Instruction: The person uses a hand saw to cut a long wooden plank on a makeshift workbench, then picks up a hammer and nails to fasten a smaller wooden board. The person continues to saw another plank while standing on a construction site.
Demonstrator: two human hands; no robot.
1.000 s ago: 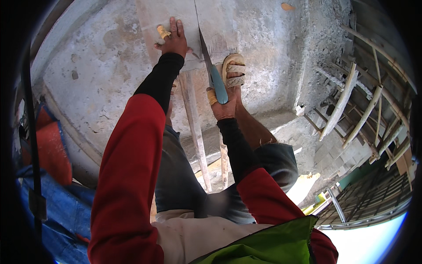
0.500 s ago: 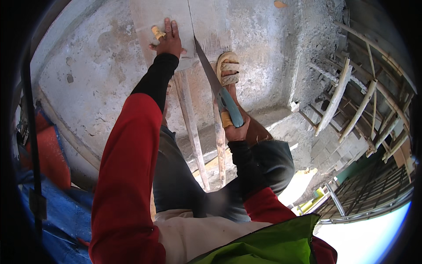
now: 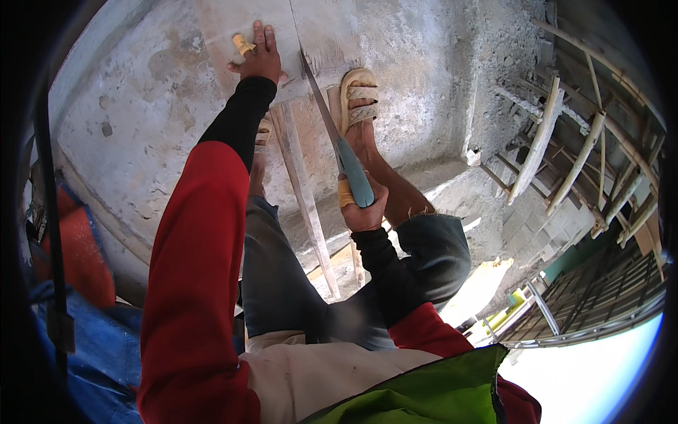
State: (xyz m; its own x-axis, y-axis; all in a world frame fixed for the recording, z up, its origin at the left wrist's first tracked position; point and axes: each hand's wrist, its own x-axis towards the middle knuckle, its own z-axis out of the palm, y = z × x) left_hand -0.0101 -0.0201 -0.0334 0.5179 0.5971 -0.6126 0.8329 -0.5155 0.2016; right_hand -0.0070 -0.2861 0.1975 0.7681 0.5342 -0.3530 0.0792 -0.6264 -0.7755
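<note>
Saw in R hand; panel under L hand.

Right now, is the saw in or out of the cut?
In, apparently: the saw blade meets the board at the dark cut line, which runs on beyond.

The bare left hand, one finger wrapped in tan, lies spread on a flat pale-grey board by its near edge; the bare right hand grips a teal-handled, long-bladed metal handsaw crossing that edge, and a beige woven-strap sandal sits at the board's near right corner
</note>
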